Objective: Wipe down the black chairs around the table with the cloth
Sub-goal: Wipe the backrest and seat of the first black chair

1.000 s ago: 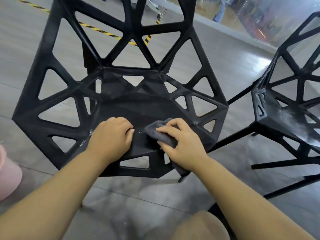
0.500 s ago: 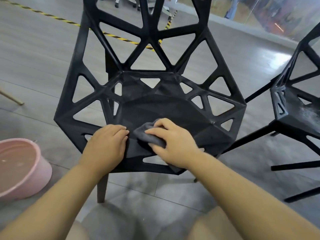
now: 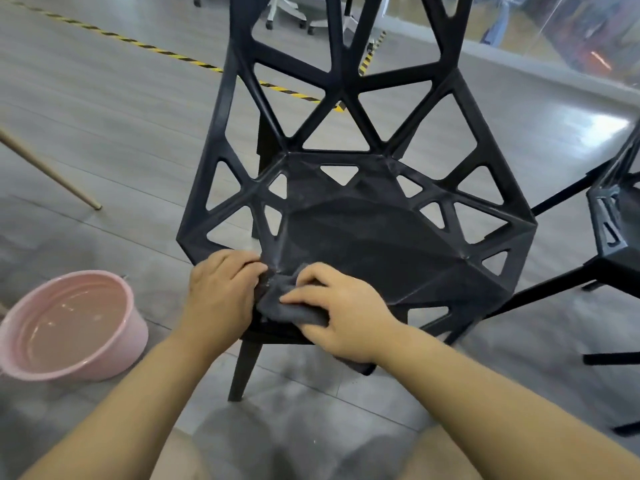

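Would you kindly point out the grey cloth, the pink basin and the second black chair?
grey cloth (image 3: 294, 313): head view, its bunched middle fold.
pink basin (image 3: 138, 336): head view, its outer wall.
second black chair (image 3: 620, 258): head view, its seat's near corner.

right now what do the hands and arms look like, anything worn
Left hand and right hand are bare, forearms bare to the frame edge. No sleeves, gloves, watch or wristband show; no rings in view.
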The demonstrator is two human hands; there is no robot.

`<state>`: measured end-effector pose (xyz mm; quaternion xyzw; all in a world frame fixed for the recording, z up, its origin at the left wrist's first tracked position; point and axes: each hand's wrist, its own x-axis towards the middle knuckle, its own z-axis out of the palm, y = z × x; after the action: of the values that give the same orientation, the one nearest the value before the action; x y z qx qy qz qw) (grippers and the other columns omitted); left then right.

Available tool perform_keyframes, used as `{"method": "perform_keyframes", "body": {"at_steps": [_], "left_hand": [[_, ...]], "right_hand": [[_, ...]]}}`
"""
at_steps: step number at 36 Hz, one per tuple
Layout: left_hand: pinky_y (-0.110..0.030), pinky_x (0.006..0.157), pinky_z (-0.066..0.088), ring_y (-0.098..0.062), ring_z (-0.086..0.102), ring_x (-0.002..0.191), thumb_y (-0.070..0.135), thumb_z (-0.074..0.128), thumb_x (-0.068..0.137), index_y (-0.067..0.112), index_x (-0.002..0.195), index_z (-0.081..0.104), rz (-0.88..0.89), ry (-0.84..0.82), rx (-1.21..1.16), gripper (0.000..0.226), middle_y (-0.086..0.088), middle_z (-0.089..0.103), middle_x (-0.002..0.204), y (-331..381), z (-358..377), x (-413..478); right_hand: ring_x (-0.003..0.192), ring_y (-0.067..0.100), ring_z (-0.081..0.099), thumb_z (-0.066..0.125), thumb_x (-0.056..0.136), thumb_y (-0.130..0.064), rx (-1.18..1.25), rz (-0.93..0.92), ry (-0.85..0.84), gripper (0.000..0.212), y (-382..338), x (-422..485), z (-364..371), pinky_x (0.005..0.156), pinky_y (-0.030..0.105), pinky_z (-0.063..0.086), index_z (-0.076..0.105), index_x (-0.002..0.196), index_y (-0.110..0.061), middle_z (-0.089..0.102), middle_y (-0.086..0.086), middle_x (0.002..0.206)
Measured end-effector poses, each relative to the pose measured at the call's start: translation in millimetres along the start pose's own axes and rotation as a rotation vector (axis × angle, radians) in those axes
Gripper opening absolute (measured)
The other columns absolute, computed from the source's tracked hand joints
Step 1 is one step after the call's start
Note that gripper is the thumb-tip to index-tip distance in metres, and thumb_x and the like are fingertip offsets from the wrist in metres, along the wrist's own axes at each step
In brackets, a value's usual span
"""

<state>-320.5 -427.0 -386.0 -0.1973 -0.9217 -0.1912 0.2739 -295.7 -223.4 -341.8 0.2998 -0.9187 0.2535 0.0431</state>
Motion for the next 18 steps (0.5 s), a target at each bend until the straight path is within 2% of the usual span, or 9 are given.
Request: {"method": "perform_keyframes", "body": {"at_steps": [2,3,5,7,9,11,14,16,18], "left_hand": [[-0.041,0.081,0.039,-0.031,0.049,0.100,0.018,0.048,0.081,0.007,0.101,0.065,-0.117,-0.011,0.024,0.028,-0.010,0.058,0.111,-6,-10,0],[-0.046,0.084,0.040,-0.035,0.047,0.103,0.018,0.052,0.083,0.006,0.108,0.062,-0.187,-0.011,0.043,0.030,-0.013,0.052,0.115,-9,-16,1],[-0.054,0.088,0.037,-0.036,0.043,0.106,0.015,0.063,0.084,-0.002,0.118,0.056,-0.312,-0.004,0.072,0.039,-0.021,0.047,0.120,-15,-26,2],[-0.055,0.092,0.035,-0.031,0.035,0.105,0.015,0.071,0.082,-0.008,0.124,0.050,-0.383,-0.016,0.066,0.052,-0.027,0.043,0.121,-18,-34,3],[-0.056,0.093,0.037,-0.033,0.034,0.106,0.017,0.072,0.081,-0.010,0.130,0.043,-0.428,-0.066,0.017,0.063,-0.029,0.041,0.122,-16,-38,3],[-0.049,0.096,0.038,-0.037,0.040,0.113,0.022,0.065,0.087,-0.005,0.140,0.032,-0.488,-0.133,-0.085,0.068,-0.026,0.041,0.128,-11,-40,4],[-0.036,0.093,0.037,-0.032,0.046,0.120,0.031,0.055,0.093,0.010,0.149,0.017,-0.619,-0.152,-0.247,0.071,-0.015,0.046,0.136,-10,-38,1],[-0.035,0.086,0.041,-0.031,0.053,0.113,0.032,0.055,0.092,0.014,0.148,0.020,-0.635,-0.112,-0.285,0.068,-0.012,0.056,0.127,-11,-37,0],[-0.029,0.073,0.040,-0.030,0.059,0.100,0.029,0.059,0.091,0.013,0.143,0.027,-0.642,-0.068,-0.308,0.063,-0.006,0.064,0.106,-11,-37,0]], "right_hand": [[0.087,0.020,0.064,0.056,0.079,-0.032,-0.044,-0.077,0.031,0.034,12,0,-2,0.065,0.033,0.055,0.070,0.109,-0.024,0.060,-0.002,0.109],[0.089,0.020,0.064,0.056,0.080,-0.032,-0.060,-0.040,0.075,0.033,21,4,-4,0.065,0.034,0.055,0.070,0.109,-0.024,0.060,-0.002,0.109],[0.093,0.019,0.062,0.059,0.085,-0.033,-0.090,0.191,0.152,0.031,40,19,-11,0.074,0.036,0.054,0.067,0.114,-0.026,0.056,-0.003,0.112],[0.101,0.022,0.058,0.055,0.090,-0.037,-0.154,0.510,0.112,0.034,56,37,-15,0.082,0.032,0.047,0.061,0.123,-0.029,0.049,-0.003,0.118],[0.102,0.026,0.057,0.050,0.092,-0.038,-0.210,0.692,0.080,0.035,59,52,-15,0.081,0.032,0.043,0.058,0.125,-0.028,0.046,0.000,0.122],[0.099,0.027,0.057,0.049,0.092,-0.038,-0.213,0.671,0.083,0.033,46,63,-8,0.078,0.032,0.043,0.060,0.122,-0.027,0.045,0.000,0.121],[0.096,0.023,0.058,0.054,0.090,-0.038,-0.166,0.453,0.024,0.032,13,65,10,0.081,0.033,0.047,0.061,0.119,-0.030,0.046,-0.004,0.115],[0.095,0.021,0.057,0.058,0.088,-0.037,-0.125,0.297,-0.008,0.036,-5,59,14,0.083,0.033,0.048,0.060,0.122,-0.031,0.046,-0.004,0.114],[0.095,0.018,0.057,0.063,0.086,-0.035,-0.063,0.182,-0.050,0.038,-8,49,11,0.083,0.033,0.048,0.060,0.124,-0.030,0.046,-0.007,0.114]]}}
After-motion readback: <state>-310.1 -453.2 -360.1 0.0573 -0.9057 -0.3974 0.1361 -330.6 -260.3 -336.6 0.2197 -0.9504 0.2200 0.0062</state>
